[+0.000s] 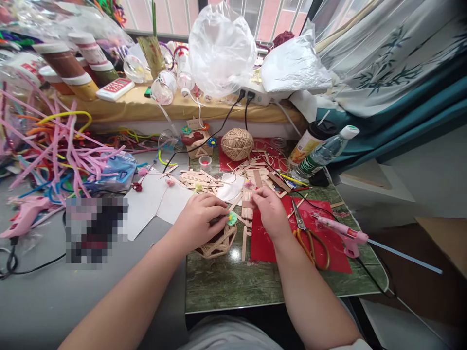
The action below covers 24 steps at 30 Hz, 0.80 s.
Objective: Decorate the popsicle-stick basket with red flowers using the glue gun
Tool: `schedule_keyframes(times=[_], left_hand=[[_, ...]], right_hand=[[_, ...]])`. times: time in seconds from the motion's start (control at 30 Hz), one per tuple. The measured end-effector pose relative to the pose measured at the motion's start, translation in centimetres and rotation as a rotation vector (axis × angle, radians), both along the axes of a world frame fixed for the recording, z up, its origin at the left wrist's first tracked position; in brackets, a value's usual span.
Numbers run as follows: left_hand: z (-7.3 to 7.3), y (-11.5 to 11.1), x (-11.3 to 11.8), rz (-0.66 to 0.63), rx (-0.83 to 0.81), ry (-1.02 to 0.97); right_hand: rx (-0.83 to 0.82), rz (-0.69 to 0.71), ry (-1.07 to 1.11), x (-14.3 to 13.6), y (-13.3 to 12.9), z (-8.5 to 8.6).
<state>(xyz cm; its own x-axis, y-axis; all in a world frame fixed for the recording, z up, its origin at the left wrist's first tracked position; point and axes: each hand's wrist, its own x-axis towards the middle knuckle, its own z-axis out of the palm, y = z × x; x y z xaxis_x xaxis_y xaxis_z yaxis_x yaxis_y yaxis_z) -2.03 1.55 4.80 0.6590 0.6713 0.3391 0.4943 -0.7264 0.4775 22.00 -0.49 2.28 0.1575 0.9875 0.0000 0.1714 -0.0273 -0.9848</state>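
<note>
Pale clothing (233, 335) is showing at the lower edge, with two bare forearms (127, 287) reaching past it over the green marbled tabletop (219, 291). The left hand (200, 218) is curving over a twine-wrapped piece (219, 247), fingers bent toward its rim, seemingly to steady it; the palm is hiding the contact, so how firmly it is gripping, I cannot tell. That piece is sitting on the tabletop close to the person, likely so both hands can reach it. A green flower (232, 218) with a yellow centre is lying at the rim, beside the left fingertips. The right hand (270, 214) is hovering above the craft sticks (247, 206), thumb and forefinger drawn together — whether anything small is between them, I cannot tell. Scissors (310, 240) are lying open on red paper (268, 245), handles toward the person, perhaps for easy pickup. Beside them a pink glue gun (345, 236) is resting with its nozzle over the paper — probably so drips are missing the tabletop. Farther back, a twine ball (237, 144) is sitting beyond the working space.
</note>
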Motion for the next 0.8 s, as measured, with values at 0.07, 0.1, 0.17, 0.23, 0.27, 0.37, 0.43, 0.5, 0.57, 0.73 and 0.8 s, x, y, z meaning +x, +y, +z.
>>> schedule_keyframes(times=[0.07,0.1,0.17,0.23,0.27,0.37,0.43,0.5,0.57,0.73,0.8], left_hand=[[0.1,-0.1,0.0,-0.001,-0.001,-0.013],[0.2,-0.2,0.0,0.0,-0.006,-0.031],[0.3,-0.2,-0.1,0.009,-0.023,-0.093],[0.5,-0.2,-0.4,0.021,-0.058,-0.172],[0.5,-0.1,-0.5,0.028,-0.079,-0.21],[0.7,0.2,-1.3,0.084,-0.132,-0.309],[0.7,0.5,-1.8,0.141,-0.141,-0.354],[0.7,0.8,-2.2,0.184,-0.128,-0.374],[0.6,1.2,-2.7,0.214,-0.109,-0.378],[0.0,2.2,-3.8,0.335,-0.13,-0.437],[-0.1,2.5,-4.4,0.412,-0.179,-0.462]], right_hand=[[0.141,-0.147,-0.193,0.8,0.8,-0.7],[0.184,-0.179,-0.303,1.0,1.1,-1.1],[0.235,-0.173,-0.512,0.9,1.5,-1.9],[0.252,-0.119,-0.669,0.3,1.7,-2.6],[0.241,-0.092,-0.73,-0.1,1.8,-2.9],[0.173,-0.046,-0.855,-1.0,1.9,-3.7],[0.144,-0.041,-0.896,-1.2,2.1,-4.1],[0.148,-0.044,-0.893,-1.2,2.3,-4.2],[0.191,-0.065,-0.855,-0.9,2.4,-3.9],[0.396,-0.238,-0.636,-0.5,1.2,-1.9],[0.462,-0.326,-0.472,-0.6,0.5,-0.8]])
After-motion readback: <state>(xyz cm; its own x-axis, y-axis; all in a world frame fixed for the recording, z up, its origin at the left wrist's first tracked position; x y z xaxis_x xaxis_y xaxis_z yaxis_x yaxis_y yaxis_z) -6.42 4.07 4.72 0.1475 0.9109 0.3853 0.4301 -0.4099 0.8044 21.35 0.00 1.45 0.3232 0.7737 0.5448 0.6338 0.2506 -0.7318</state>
